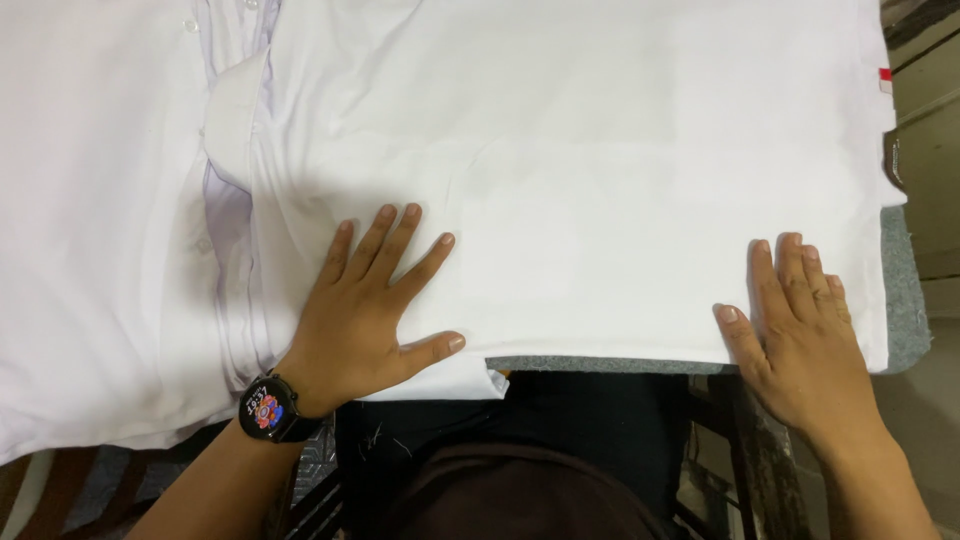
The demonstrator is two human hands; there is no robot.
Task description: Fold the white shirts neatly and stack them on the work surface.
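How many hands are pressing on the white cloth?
2. The left hand, fingers spread, lies flat on the white garment near its lower left edge; the right hand lies flat near its lower right corner.

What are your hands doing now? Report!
Left hand flat, fingers spread, on white shirt. Right hand flat on its near edge. Buttoned white shirt lies left, overlapping. Nothing gripped.

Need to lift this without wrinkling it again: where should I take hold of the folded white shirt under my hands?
Probably the near edge of the folded white shirt, from your own side. It overhangs the grey board there, beside the right hand, so fingers can slip underneath. The left hand lies flat on cloth.
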